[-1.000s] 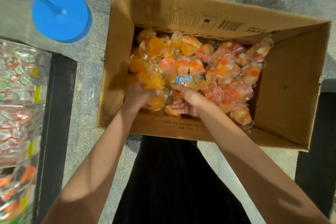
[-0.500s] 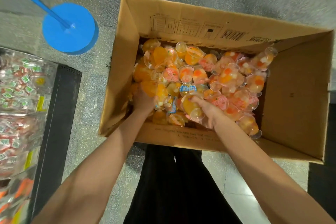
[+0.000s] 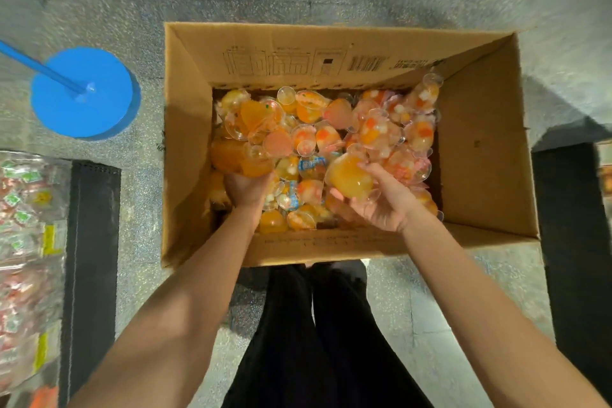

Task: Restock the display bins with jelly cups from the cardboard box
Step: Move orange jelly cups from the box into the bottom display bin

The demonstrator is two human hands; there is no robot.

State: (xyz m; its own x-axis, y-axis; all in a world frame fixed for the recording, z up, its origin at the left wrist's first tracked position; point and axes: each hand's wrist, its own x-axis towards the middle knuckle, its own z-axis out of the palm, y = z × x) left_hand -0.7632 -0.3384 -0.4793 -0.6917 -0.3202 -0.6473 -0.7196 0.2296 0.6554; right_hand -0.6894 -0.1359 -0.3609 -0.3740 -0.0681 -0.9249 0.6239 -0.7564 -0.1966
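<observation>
Restocking looks barely begun: the box (image 3: 334, 53) on the floor is heaped with cups (image 3: 331, 142). The right hand (image 3: 377, 205) cradles an orange cup (image 3: 349, 175); the left hand (image 3: 246, 189) clutches cups near-left. The bins (image 3: 29, 242) (far left) await.

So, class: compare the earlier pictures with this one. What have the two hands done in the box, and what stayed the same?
The right hand has turned palm up and lifted an orange jelly cup out of the pile. The left hand stays dug into the jelly cups near the box's left wall. The cardboard box and blue stand base remain on the floor.
</observation>
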